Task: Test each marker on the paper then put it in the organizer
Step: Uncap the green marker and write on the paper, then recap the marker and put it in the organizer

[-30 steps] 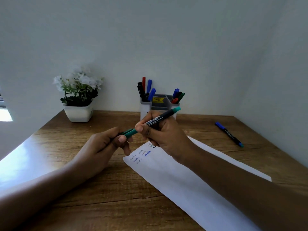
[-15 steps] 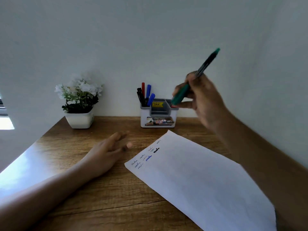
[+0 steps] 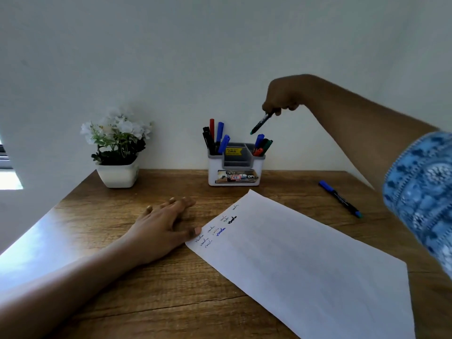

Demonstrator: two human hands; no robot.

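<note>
My right hand [image 3: 281, 96] hangs above the white and grey organizer [image 3: 234, 167] and pinches a green marker [image 3: 260, 123], which points down and left, its end just over the right compartment. That compartment holds blue, red, black and green markers [image 3: 262, 144]; the left one holds several more [image 3: 215, 138]. My left hand [image 3: 163, 223] lies flat and open on the wooden desk [image 3: 102, 216], its thumb touching the near left edge of the white paper [image 3: 305, 260]. Small scribbles [image 3: 217, 231] mark the paper's left corner. A blue marker [image 3: 340, 198] lies on the desk to the right.
A white pot of white flowers [image 3: 117, 150] stands at the back left against the wall. The organizer sits against the back wall at the middle. My blue patterned sleeve [image 3: 423, 192] fills the right edge.
My right hand capped the green marker, lifted it away and turned it end-down over the organizer's right compartment. My left hand let go and settled flat on the desk beside the paper.
</note>
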